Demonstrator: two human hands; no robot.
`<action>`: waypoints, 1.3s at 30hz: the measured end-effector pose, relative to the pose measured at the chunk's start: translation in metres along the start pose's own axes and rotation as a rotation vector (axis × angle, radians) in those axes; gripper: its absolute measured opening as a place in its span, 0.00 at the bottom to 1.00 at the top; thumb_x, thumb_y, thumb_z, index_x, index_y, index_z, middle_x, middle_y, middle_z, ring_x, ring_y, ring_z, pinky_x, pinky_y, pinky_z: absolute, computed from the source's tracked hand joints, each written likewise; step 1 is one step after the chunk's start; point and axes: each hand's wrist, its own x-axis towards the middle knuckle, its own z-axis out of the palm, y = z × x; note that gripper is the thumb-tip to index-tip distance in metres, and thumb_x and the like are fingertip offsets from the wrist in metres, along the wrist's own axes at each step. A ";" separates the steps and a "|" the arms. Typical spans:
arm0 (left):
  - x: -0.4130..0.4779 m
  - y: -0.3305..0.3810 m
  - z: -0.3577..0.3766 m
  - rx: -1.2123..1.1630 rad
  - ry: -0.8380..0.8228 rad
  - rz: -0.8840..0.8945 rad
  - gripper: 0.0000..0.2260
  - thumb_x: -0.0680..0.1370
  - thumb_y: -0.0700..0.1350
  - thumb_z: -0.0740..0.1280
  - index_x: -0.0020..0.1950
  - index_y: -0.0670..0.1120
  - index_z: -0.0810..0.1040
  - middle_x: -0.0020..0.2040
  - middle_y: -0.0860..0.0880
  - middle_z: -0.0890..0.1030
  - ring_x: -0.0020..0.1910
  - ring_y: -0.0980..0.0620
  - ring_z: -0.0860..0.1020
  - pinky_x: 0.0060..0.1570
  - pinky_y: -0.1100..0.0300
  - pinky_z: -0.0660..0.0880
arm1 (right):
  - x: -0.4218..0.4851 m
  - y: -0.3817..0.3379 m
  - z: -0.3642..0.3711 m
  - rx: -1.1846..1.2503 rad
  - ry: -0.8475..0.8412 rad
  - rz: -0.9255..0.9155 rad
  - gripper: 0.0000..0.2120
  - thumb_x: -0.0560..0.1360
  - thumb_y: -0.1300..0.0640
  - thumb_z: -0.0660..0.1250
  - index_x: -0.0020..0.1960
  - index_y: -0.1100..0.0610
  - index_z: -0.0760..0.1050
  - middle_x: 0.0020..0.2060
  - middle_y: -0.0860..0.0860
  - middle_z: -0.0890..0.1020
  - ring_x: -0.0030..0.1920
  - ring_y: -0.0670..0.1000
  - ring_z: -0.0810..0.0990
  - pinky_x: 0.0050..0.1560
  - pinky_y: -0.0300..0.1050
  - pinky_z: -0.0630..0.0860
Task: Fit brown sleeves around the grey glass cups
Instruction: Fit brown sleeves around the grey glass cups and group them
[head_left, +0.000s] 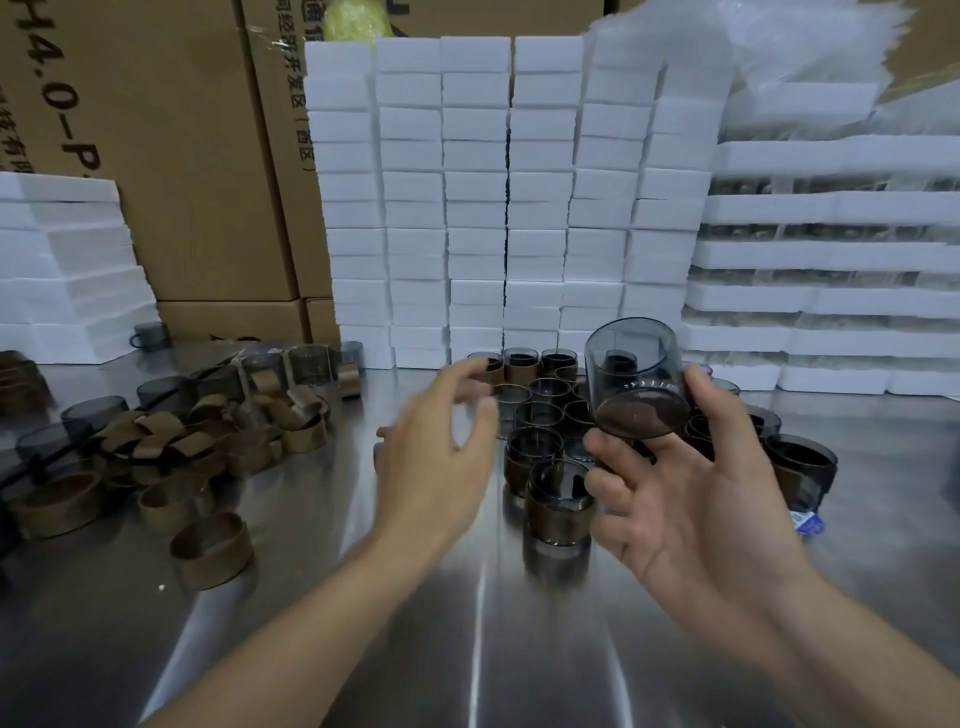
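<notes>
Held aloft in the right hand (691, 483) — a smoky grey, straight-walled glass cup (636, 379), bare of any sleeve, tipped so its thick round base faces the camera and its mouth points away. Gripped by fingertips at the base edge and thumb on the far right wall, above the cluster of finished cups. Left hand (441, 447) empty, fingers spread and slightly curled, blurred, hovering over the shiny steel counter (467, 623) between the cluster and the heap of loose sleeves. Brown, ring-shaped, paper-like sleeves (208, 436) piled at the left of the counter, one lying apart nearer the front (212, 551). Dead ahead, a packed group of grey cups already banded in brown (558, 499), standing upright and touching one another; stacks of white foam trays (478, 197) and tan cardboard cartons (171, 156) behind. Likely handling: glass smooth and slippery, rigid, brittle at the rim, heavier at the base than the walls suggest — best held across the base and lower wall, leaving the open end free for a band to slide on. Sleeves probably light and springy, easy to crush out of round, so better pinched lightly at opposite edges than squeezed flat. Snug fit to be expected; pushing straight along the cup rather than at a tilt should spare both band and rim. Close neighbours on the counter a risk of clinking when setting down.
</notes>
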 end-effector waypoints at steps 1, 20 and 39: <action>0.006 -0.016 -0.008 0.267 -0.009 0.055 0.19 0.85 0.54 0.66 0.76 0.59 0.74 0.69 0.60 0.80 0.69 0.60 0.74 0.69 0.52 0.71 | 0.000 0.000 -0.002 0.003 0.003 0.015 0.23 0.70 0.34 0.72 0.47 0.54 0.88 0.47 0.53 0.85 0.34 0.48 0.79 0.29 0.39 0.70; 0.017 0.003 -0.013 -0.818 -0.398 -0.481 0.18 0.88 0.49 0.57 0.64 0.54 0.87 0.57 0.46 0.83 0.53 0.44 0.87 0.45 0.54 0.81 | 0.004 0.005 -0.020 -1.105 0.207 -0.578 0.35 0.67 0.46 0.86 0.65 0.32 0.70 0.55 0.34 0.86 0.50 0.42 0.87 0.56 0.51 0.79; -0.011 0.037 0.001 -0.952 -0.503 -0.348 0.18 0.70 0.36 0.81 0.58 0.48 0.85 0.54 0.51 0.87 0.53 0.44 0.88 0.49 0.56 0.84 | 0.011 0.023 -0.026 -0.998 0.229 -0.709 0.39 0.59 0.41 0.86 0.61 0.32 0.68 0.58 0.35 0.79 0.58 0.44 0.83 0.59 0.52 0.82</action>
